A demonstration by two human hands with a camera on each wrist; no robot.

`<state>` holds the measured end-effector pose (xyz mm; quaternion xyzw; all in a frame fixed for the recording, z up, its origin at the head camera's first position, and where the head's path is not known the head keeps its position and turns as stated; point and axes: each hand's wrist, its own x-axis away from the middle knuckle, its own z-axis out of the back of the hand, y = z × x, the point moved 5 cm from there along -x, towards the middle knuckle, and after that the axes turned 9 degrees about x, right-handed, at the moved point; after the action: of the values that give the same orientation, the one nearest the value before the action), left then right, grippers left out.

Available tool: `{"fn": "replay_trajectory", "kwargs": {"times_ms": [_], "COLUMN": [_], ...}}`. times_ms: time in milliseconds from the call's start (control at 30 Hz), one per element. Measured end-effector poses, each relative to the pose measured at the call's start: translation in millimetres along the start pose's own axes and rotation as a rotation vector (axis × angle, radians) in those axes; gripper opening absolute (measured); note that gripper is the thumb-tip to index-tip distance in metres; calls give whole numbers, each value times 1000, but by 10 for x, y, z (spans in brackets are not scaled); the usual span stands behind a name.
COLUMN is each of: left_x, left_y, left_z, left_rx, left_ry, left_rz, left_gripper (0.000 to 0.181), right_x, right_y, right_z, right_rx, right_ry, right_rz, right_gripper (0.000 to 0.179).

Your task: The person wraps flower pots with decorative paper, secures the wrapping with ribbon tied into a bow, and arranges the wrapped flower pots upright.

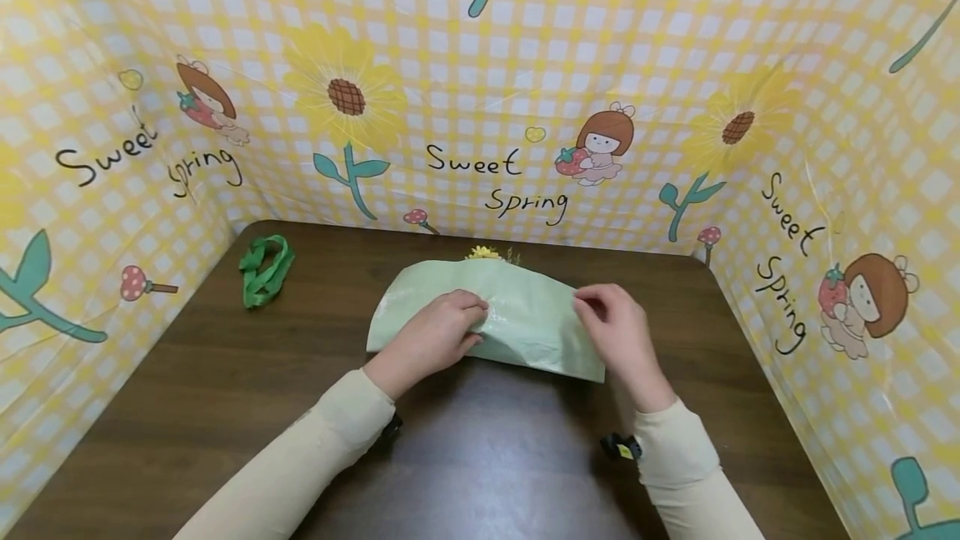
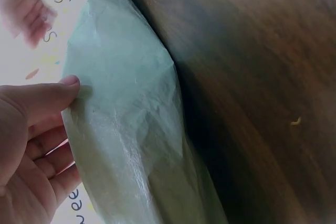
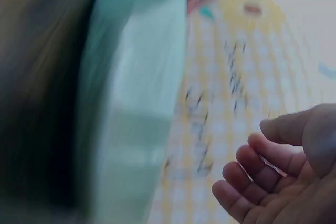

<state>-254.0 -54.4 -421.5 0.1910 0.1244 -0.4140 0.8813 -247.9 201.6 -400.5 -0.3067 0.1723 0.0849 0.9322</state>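
A sheet of pale green wrapping paper [image 1: 525, 298], folded over and creased, stands on the dark table. Yellow flowers [image 1: 484, 253] peek out behind its top edge, their lower part hidden by the paper. My left hand [image 1: 438, 327] pinches the paper's upper edge; in the left wrist view the thumb [image 2: 52, 95] lies on the near face with the other fingers behind. Beside the paper's right end is my right hand [image 1: 618, 336]. Its fingers [image 3: 252, 177] are loosely bent in the right wrist view, apart from the paper and holding nothing.
A bundled green ribbon [image 1: 266, 271] lies at the table's back left. Yellow checked cloth [image 1: 465, 107] with printed flowers and figures walls the table [image 1: 465, 457] at the back and both sides.
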Motion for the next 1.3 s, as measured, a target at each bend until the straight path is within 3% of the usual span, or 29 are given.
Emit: {"fn": "replay_trajectory", "kwargs": {"times_ms": [133,267,500,700,933,1100,1200,1300], "left_x": [-7,-16,-3,21,140,337,496,659], "left_y": [-3,-1,3,4,23,-25,-153,-371], "left_z": [-6,-27,-28,-5,37,125,246,389], "left_rx": [10,22,17,42,4,69,122,197], "left_ry": [6,10,5,4,76,151,234,329], "left_rz": [-1,-6,9,25,47,168,302,468], "left_gripper": [26,28,29,30,29,23,19,22], "right_x": [-109,-152,-164,-148,-117,-65,-38,-19], "right_y": [-486,-744,-826,-857,-954,-1013,-1041,-1064], "right_z": [-260,-545,-865,-923,-968,-1013,-1041,-1065], "right_rx": [27,88,159,202,240,307,332,356], "right_ry": [-45,-87,-90,-57,-51,-14,12,37], "right_rz": [159,203,175,165,175,183,176,165], "right_gripper": [14,14,11,10,13,16,20,26]}}
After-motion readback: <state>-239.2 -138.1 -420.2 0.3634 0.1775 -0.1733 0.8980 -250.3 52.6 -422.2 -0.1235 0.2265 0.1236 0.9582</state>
